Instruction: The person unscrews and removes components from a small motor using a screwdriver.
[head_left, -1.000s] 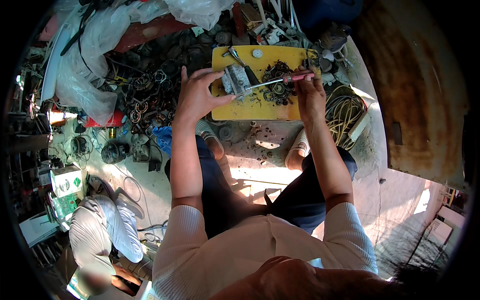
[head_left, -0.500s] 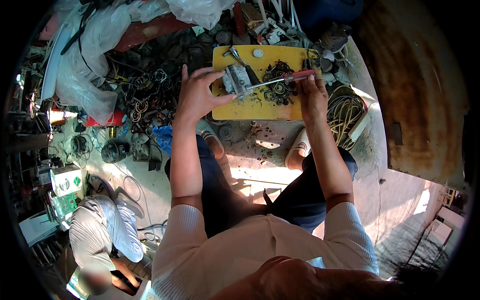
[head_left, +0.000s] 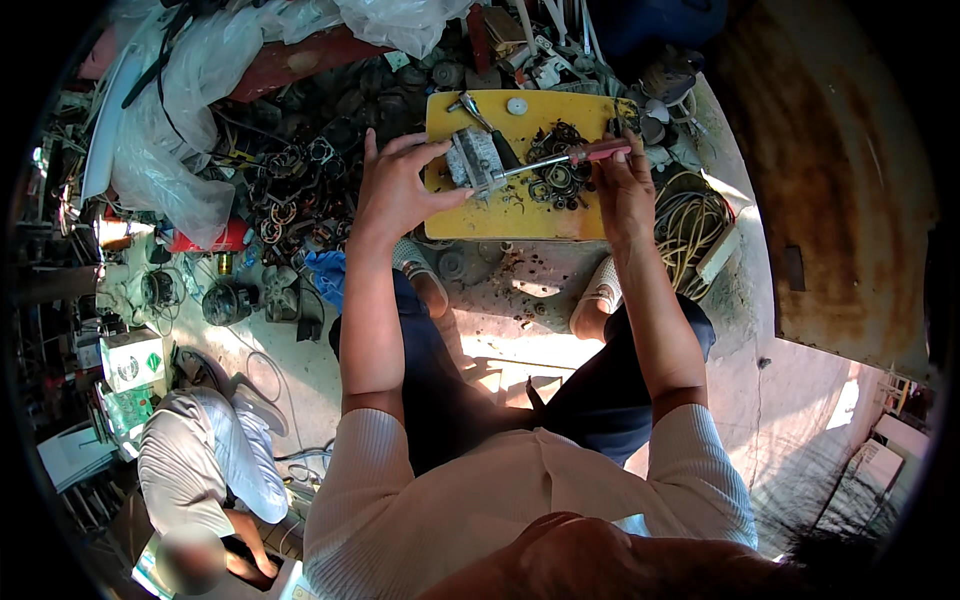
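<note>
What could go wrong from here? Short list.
1. The screwdriver in the right hand could slip off the metal block and jab the left hand, whose thumb sits close to the tip.
2. The left hand appears to steady the block by its edges only, so it might twist under force.
3. A jerk could scatter the loose rings off the yellow board.

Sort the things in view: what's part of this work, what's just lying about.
Part of the work:
metal block, in the left hand
red-handled screwdriver, in the right hand
yellow board
probably the hammer

Seemingly lying about:
coiled cable
clear plastic sheeting
</note>
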